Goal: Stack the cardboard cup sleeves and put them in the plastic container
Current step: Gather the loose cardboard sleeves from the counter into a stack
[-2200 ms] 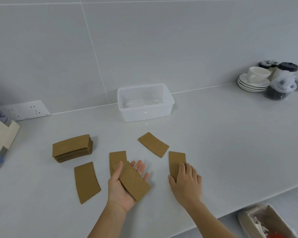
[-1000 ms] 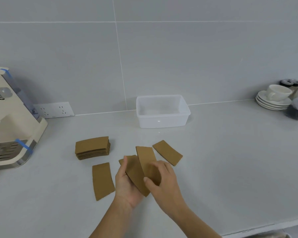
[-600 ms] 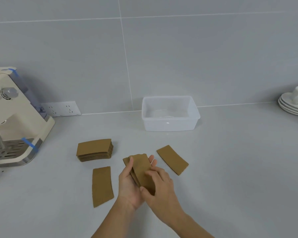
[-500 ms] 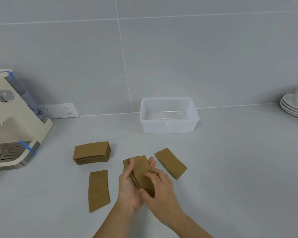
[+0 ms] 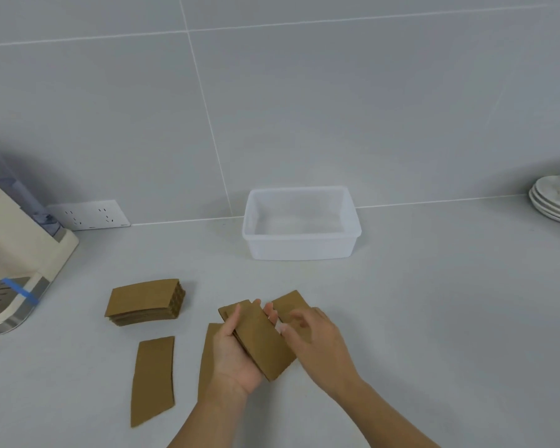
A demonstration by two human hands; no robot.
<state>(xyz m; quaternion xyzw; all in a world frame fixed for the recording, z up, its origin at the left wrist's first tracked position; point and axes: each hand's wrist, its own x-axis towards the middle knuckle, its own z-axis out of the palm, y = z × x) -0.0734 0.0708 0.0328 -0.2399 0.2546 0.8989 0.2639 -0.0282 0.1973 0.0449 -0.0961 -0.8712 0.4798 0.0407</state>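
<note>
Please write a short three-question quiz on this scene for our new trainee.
1. True or false: the container already holds sleeves.
2. Which hand holds the small stack?
3. Where does the big stack lie: A) left of the hands, B) inside the container, C) on the saucers?

Key: 1 false, it looks empty. 2 the left hand; the right hand reaches toward a loose sleeve. 3 A.
</note>
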